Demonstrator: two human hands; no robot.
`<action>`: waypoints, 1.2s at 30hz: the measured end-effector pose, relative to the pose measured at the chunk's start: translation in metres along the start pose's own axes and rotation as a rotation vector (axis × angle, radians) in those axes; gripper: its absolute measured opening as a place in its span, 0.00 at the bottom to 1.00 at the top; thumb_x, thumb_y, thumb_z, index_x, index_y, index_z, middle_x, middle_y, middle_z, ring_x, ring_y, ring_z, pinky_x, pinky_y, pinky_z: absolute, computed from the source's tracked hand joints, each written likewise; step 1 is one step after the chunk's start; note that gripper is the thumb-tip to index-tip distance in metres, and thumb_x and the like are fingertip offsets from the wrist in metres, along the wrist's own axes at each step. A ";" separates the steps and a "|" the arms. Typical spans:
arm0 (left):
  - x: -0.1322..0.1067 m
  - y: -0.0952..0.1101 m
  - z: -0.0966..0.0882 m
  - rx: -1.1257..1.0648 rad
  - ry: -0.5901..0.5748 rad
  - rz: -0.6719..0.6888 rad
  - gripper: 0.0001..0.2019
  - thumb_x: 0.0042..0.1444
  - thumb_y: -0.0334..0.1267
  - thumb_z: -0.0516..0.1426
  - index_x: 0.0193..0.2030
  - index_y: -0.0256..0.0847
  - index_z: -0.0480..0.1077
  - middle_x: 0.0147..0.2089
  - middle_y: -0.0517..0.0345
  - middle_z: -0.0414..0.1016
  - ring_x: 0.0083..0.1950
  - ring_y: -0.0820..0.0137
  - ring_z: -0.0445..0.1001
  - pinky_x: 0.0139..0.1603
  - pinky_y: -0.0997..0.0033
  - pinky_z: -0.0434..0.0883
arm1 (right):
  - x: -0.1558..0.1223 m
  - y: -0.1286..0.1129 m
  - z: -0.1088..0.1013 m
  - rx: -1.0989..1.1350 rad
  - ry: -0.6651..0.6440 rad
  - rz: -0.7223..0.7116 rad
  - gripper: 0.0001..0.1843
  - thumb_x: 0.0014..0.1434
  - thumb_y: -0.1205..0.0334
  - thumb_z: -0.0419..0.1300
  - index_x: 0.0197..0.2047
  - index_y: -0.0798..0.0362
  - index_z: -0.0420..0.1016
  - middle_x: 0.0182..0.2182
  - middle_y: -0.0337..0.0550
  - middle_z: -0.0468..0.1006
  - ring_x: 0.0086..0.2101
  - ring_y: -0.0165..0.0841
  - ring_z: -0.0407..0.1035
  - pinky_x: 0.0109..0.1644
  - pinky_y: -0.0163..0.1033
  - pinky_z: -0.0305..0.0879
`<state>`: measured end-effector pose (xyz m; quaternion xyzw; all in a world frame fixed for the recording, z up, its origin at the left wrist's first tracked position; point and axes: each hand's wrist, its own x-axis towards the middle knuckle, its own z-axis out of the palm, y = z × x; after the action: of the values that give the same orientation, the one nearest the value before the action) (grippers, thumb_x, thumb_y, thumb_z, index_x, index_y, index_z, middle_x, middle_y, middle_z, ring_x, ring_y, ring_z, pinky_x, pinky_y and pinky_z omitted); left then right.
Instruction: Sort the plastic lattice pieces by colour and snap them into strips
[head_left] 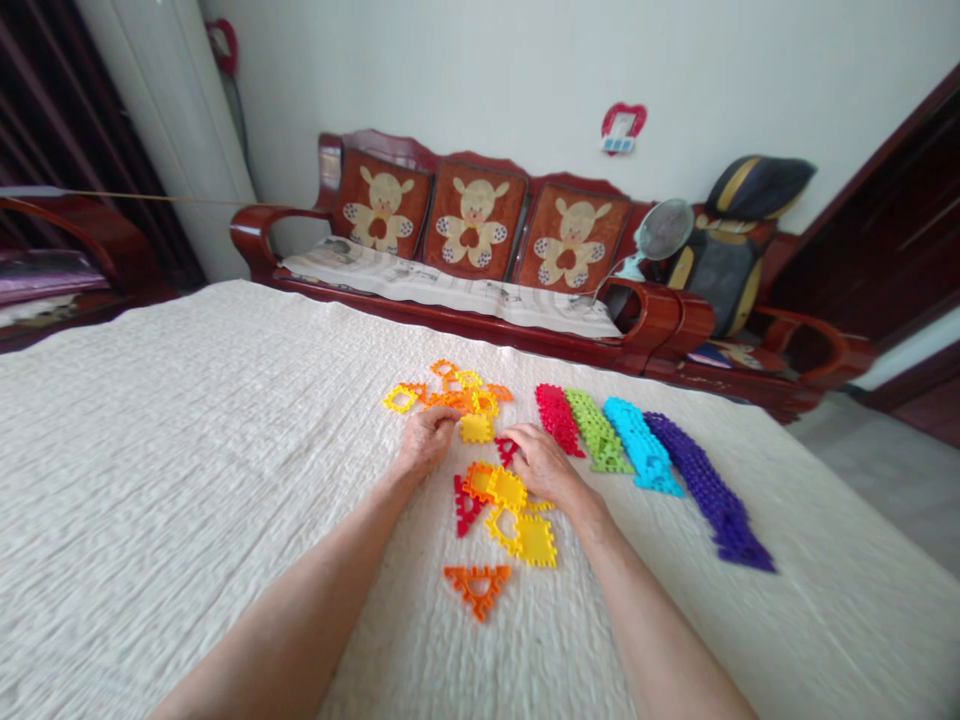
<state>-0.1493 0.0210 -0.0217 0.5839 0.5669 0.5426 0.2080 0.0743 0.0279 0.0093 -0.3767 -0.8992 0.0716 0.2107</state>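
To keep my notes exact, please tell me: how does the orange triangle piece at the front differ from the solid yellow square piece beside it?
The orange plastic triangle is an open frame with a hollow centre, while the yellow square is solid. The triangle has three sides, the square four. The triangle lies apart, but the square touches a yellow frame piece. Both are flat, have toothed edges and lie on the pale quilted cover.

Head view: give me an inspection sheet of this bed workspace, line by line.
surface: wrinkled cream quilted bedspread.
job's things: loose orange, yellow and red plastic interlocking shapes, including a yellow square and an orange triangle frame; to the right, rows of red, green, blue and purple shapes.
clutter: black-and-yellow padded bag on the sofa end.
hands: left hand at the orange-yellow pile; right hand beside a red piece.
cables: thin cord stretched at far left.
surroundings: wooden sofa, bear-pattern cushions, fan, white wall.
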 end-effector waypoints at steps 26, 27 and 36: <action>0.002 -0.006 0.000 0.037 -0.025 -0.029 0.15 0.49 0.42 0.52 0.34 0.40 0.79 0.36 0.55 0.81 0.40 0.62 0.78 0.45 0.64 0.73 | -0.022 0.022 -0.065 -0.266 0.000 0.491 0.17 0.50 0.76 0.55 0.43 0.54 0.74 0.42 0.47 0.79 0.42 0.35 0.71 0.48 0.37 0.64; 0.003 -0.007 0.000 0.038 -0.025 -0.026 0.15 0.50 0.42 0.52 0.35 0.40 0.79 0.36 0.55 0.81 0.40 0.63 0.78 0.45 0.64 0.73 | -0.022 0.021 -0.065 -0.267 0.001 0.491 0.17 0.50 0.76 0.56 0.43 0.54 0.74 0.43 0.46 0.79 0.43 0.35 0.71 0.48 0.37 0.64; 0.002 -0.013 0.001 0.064 -0.026 -0.018 0.15 0.51 0.42 0.52 0.36 0.41 0.79 0.36 0.57 0.81 0.40 0.64 0.77 0.46 0.65 0.73 | -0.020 0.022 -0.060 -0.292 -0.044 0.559 0.20 0.51 0.75 0.56 0.48 0.55 0.72 0.45 0.49 0.77 0.46 0.37 0.69 0.49 0.38 0.61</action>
<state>-0.1546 0.0269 -0.0318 0.5921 0.5865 0.5145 0.2017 0.1270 0.0272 0.0500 -0.6338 -0.7660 0.0049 0.1070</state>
